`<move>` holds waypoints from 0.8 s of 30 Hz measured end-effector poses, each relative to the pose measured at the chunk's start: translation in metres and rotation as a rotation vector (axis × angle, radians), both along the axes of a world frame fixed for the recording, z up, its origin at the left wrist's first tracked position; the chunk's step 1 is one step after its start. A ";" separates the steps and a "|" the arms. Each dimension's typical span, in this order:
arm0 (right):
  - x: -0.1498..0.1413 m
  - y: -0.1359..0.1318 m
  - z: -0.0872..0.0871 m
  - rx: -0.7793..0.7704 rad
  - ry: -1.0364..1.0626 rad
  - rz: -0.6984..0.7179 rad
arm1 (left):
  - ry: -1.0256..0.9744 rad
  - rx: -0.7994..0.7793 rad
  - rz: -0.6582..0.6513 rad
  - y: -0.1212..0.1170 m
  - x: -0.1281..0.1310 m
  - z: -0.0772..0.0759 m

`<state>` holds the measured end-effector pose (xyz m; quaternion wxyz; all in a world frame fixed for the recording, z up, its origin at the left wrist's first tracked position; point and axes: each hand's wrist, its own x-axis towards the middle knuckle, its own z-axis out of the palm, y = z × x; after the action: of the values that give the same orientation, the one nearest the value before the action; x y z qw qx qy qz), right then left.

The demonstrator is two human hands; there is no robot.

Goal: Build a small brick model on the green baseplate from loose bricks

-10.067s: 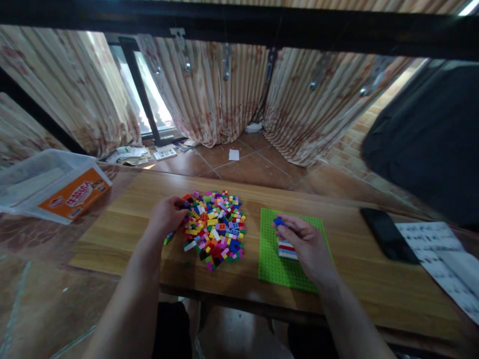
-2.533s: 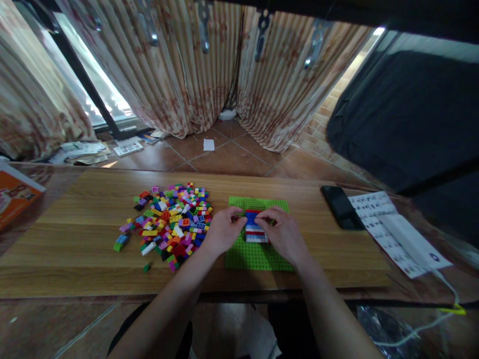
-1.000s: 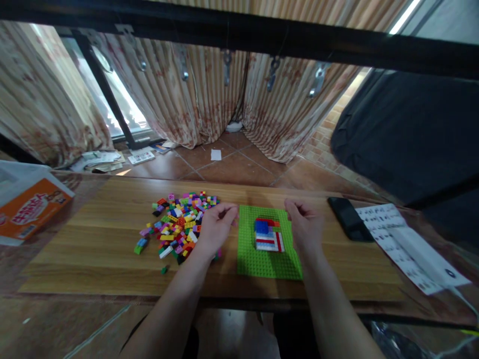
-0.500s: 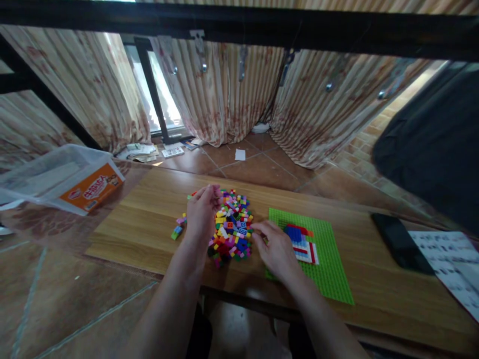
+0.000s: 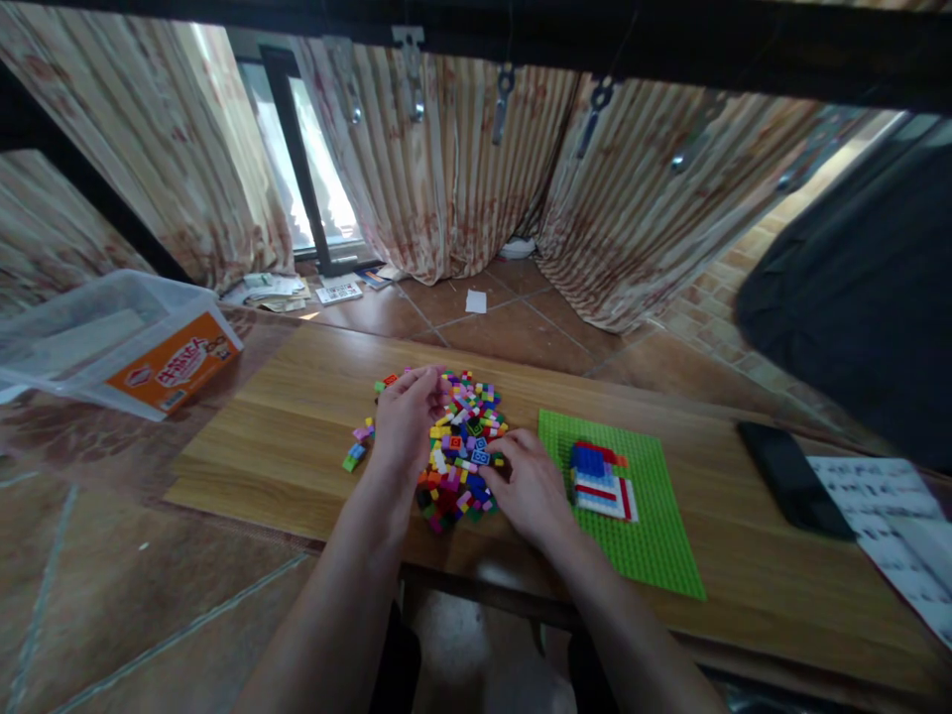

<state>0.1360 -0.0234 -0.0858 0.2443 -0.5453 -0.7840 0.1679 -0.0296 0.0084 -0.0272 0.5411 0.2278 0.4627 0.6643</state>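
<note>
A heap of small mixed-colour toy building bricks (image 5: 453, 481) lies on the wooden table between my hands. My left hand (image 5: 408, 409) is over the heap's left side, its fingers curled together; whatever they hold is hidden. From the right, my right hand (image 5: 527, 488) reaches to the heap with thumb and index finger apart, their tips beside a blue brick (image 5: 481, 456). An orange brick (image 5: 456, 443) lies just left of that. Right of my right hand, a green baseplate (image 5: 658, 506) carries a flat build of blue, red and white bricks (image 5: 604, 488).
A clear plastic bin (image 5: 96, 382) with an orange label stands at the left. A few loose bricks (image 5: 354, 456) lie left of the heap. A black phone (image 5: 792, 481) and a printed sheet (image 5: 885, 506) rest at the table's right end. Curtains (image 5: 461, 178) hang beyond.
My right hand has moved left, from the heap's right edge to the blue brick. My left hand stays over the heap. The view has shifted slightly.
</note>
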 end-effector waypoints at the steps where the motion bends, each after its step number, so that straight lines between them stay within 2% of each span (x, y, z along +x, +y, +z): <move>1: -0.001 0.000 -0.001 0.005 0.007 -0.003 | 0.002 -0.004 -0.003 0.000 0.000 -0.001; 4: -0.003 -0.001 0.000 0.014 0.065 -0.012 | -0.001 -0.015 -0.014 0.001 0.002 -0.003; 8: -0.001 0.000 0.007 0.017 0.259 -0.014 | 0.006 -0.009 -0.017 0.003 0.004 -0.005; 14: 0.013 0.001 0.022 -0.116 0.621 -0.056 | 0.169 -0.032 -0.104 0.001 0.019 -0.005; 19: 0.041 0.005 0.032 -0.049 0.719 -0.135 | 0.296 -0.015 -0.223 -0.002 0.039 -0.010; 24: 0.083 0.016 0.040 0.009 0.939 -0.347 | 0.369 -0.012 -0.314 -0.003 0.059 -0.017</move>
<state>0.2187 -0.0072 -0.0458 0.5974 -0.5325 -0.4879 0.3487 0.0293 0.0054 -0.0444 0.5454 0.4113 0.5165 0.5163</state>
